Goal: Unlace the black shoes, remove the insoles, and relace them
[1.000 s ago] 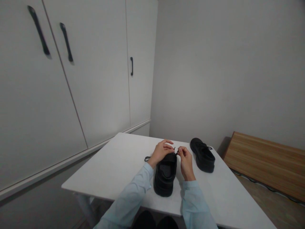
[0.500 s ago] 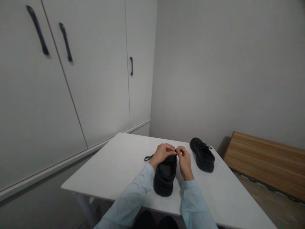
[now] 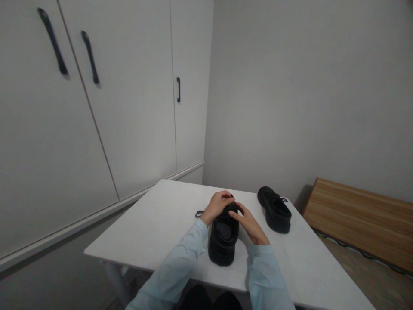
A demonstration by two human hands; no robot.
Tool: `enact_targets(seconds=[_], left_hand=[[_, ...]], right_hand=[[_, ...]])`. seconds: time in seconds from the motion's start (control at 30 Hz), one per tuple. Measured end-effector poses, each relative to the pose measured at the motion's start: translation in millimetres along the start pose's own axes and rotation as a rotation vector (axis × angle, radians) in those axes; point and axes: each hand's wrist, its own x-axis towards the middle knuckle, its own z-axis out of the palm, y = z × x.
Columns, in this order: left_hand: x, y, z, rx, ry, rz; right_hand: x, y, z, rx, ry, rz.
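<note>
A black lace-up shoe (image 3: 222,252) stands on the white table with its heel facing me. Over its front, my left hand (image 3: 220,206) is closed, fingertips pinching a dark shoelace (image 3: 232,196) just above the shoe. My right hand (image 3: 248,221) grips the shoe's right side near the lacing, its thumb across the tongue and its fingers at the far side. The toe is hidden behind both hands. A loose lace loop (image 3: 199,213) lies left of the shoe, beyond my left wrist.
A second black shoe (image 3: 274,211), laced, stands at the table's back right. The white table (image 3: 145,228) meets white cabinets (image 3: 135,107) with dark handles at the left. A wooden board (image 3: 358,219) leans by the wall at the right.
My right hand has gone from pinching the lace beside my left fingertips to lying lower, thumb on the tongue. My left hand has shifted slightly left and up.
</note>
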Motion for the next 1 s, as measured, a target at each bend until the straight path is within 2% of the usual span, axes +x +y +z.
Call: enact_targets(seconds=[0.23,0.47,0.63,0.8,1.0], left_hand=[[7,10,-0.4,0.172,-0.045,0.01],[25,32,-13.4,0.416,-0.09,-0.022],[38,66,-23.2,0.39,-0.189,-0.035],[48,113,-31.2,0.314,-0.183,-0.052],[53,156,-33.9,0.595,-0.134,0.064]], right_hand=[[1,0,3,-0.022,0.043,0.012],[2,2,3,-0.13,-0.046,0.04],[3,6,2,-0.13,-0.034,0.072],[2,6,2,-0.149,-0.053,0.089],[1,5,1,-0.16,-0.063,0.08]])
